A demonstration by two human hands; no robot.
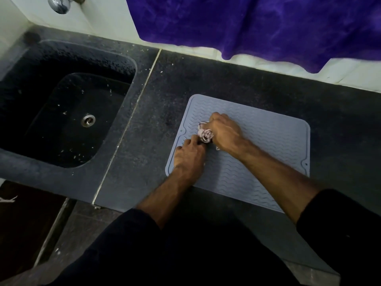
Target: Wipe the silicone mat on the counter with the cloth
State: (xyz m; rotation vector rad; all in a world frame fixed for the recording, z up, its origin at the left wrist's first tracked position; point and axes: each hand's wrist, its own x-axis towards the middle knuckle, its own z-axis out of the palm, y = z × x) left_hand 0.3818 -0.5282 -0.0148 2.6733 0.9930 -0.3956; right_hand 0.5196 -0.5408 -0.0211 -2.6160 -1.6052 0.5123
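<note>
Your 2 hands meet over the left part of the grey silicone mat (257, 153), which lies flat on the dark counter (144, 141) right of the sink (61, 112). Your right hand (225, 134) clutches the bunched pinkish cloth (204, 134) against the mat; your left hand (189, 156) pinches its near edge.

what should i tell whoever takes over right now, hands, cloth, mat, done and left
Left hand: on the mat's left part, fingers pinching the cloth.
Right hand: curled over the same bunched cloth from the right.
Silicone mat: flat on the counter, right of the sink.
Done: cloth is on the mat; how much is wiped cannot be told.
Left: probably spread the cloth and wipe the whole mat.
</note>
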